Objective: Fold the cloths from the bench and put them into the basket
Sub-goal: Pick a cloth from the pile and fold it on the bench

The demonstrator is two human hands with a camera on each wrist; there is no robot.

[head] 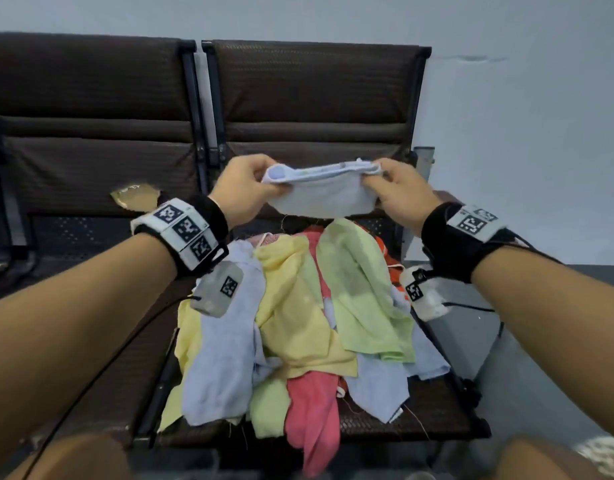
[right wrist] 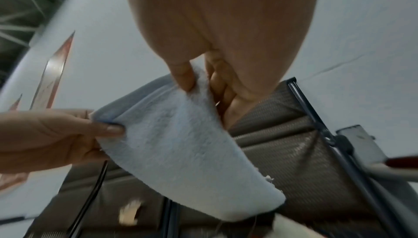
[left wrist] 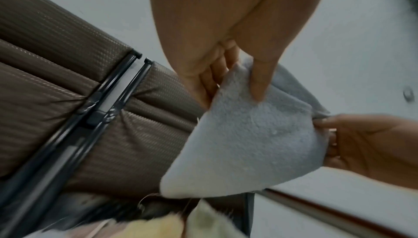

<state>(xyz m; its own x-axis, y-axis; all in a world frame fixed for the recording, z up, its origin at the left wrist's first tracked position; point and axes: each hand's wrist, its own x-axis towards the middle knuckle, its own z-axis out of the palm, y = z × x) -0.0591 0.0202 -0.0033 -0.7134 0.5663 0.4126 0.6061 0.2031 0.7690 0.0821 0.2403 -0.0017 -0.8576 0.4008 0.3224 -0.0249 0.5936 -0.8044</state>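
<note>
A folded pale blue cloth hangs in the air above the bench, stretched between both hands. My left hand pinches its left end, thumb on the near face. My right hand pinches its right end, thumb in front and fingers behind. The same blue cloth fills both wrist views, doubled over with a curved lower edge. Below it a pile of loose cloths in yellow, green, blue and pink lies on the brown bench seat. No basket shows.
The bench's brown padded backrests stand behind the hands against a pale wall. A torn patch shows on the left seat. My knees sit at the bottom edge. A grey metal post stands at the bench's right end.
</note>
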